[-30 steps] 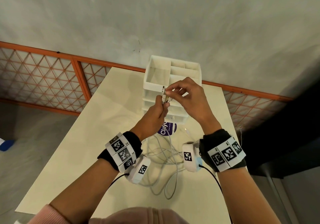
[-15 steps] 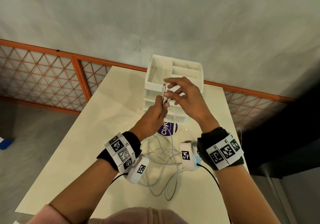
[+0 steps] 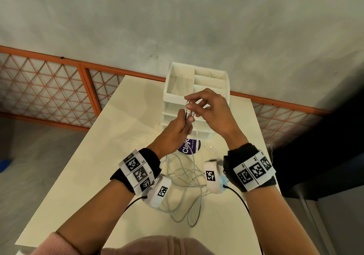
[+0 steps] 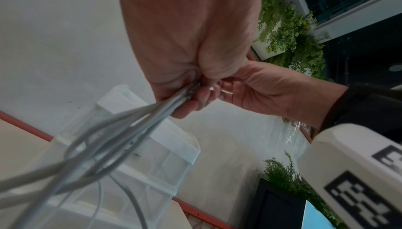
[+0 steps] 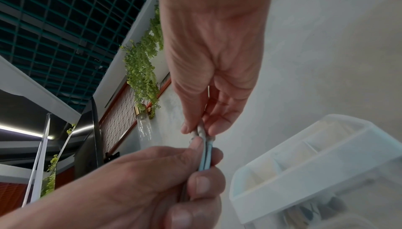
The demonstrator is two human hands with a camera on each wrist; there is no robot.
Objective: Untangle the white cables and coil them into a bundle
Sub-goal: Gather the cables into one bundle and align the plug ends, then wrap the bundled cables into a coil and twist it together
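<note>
My left hand (image 3: 182, 125) is raised above the table and grips a bunch of white cable ends (image 3: 189, 110) in its fist. From that fist the white cables (image 3: 194, 178) hang down and lie in loose tangled loops on the cream table (image 3: 94, 168) between my wrists. My right hand (image 3: 204, 107) pinches the plug tips that stick up out of the left fist. In the right wrist view the thumb and forefinger meet on the plug ends (image 5: 202, 132) just above the left hand (image 5: 152, 181). In the left wrist view the cables (image 4: 121, 134) run out of the left fist (image 4: 185, 81).
A white drawer organiser (image 3: 197, 89) with open top compartments stands at the table's far edge, right behind my hands. A purple round label (image 3: 189, 146) lies under the cables. An orange-framed lattice rail (image 3: 49, 89) runs behind the table. A loose plug (image 3: 211, 147) lies on the table.
The right hand's fingers, spread half a second ago, have closed again onto the plug tips above the left fist. The left hand has kept its grip and barely moved.
</note>
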